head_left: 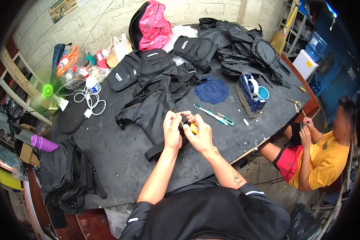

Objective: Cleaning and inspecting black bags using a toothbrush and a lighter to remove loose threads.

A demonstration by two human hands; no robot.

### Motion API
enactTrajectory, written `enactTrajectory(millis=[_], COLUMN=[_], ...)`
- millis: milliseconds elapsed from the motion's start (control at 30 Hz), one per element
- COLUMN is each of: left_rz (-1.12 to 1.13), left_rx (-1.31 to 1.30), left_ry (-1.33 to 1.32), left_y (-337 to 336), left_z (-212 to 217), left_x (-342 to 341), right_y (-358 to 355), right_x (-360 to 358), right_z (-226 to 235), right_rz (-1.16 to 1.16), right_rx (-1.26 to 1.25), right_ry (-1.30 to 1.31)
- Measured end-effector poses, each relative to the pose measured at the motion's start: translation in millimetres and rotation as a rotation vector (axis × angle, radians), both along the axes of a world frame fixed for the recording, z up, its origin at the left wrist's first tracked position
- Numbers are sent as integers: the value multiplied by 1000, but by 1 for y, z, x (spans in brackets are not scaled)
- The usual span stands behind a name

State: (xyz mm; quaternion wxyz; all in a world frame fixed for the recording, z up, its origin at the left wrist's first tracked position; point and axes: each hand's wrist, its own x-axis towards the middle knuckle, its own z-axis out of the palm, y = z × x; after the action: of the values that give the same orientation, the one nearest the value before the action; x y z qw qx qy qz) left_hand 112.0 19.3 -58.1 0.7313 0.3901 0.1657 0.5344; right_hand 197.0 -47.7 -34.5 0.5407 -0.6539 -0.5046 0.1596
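My left hand (172, 130) pinches the end of a black strap (158, 149) that runs down across the black table (120, 160). My right hand (201, 135) holds a small yellow object (193, 128), perhaps a lighter, right against the strap end. The strap seems to belong to a black bag (152, 108) lying just beyond my hands. A teal toothbrush (210, 113) lies to the right of the hands.
Several black waist bags (196, 50) are piled at the back, beside a pink backpack (154, 26). A blue tape holder (250, 94), scissors (295, 104), a white cable (93, 102) and a bottle (91, 83) lie around. A person in a yellow shirt (326, 160) sits at right.
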Motion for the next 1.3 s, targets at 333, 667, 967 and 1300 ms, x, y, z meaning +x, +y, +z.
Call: enactTrajectory(millis=[333, 667, 967, 1300], left_rz=[-10, 264, 296, -7], left_rx=[-32, 445, 311, -36], left_ry=[-47, 535, 396, -16], left_y=[-1, -17, -16, -2], left_z=[-1, -10, 2, 7], left_x=[0, 7, 10, 5], right_y=[-1, 5, 3, 6], right_x=[2, 23, 27, 8], right_z=[2, -7, -4, -13], right_rz=[-13, 270, 364, 41], right_rx=[25, 112, 257, 91], right_ry=[-107, 1022, 728, 84])
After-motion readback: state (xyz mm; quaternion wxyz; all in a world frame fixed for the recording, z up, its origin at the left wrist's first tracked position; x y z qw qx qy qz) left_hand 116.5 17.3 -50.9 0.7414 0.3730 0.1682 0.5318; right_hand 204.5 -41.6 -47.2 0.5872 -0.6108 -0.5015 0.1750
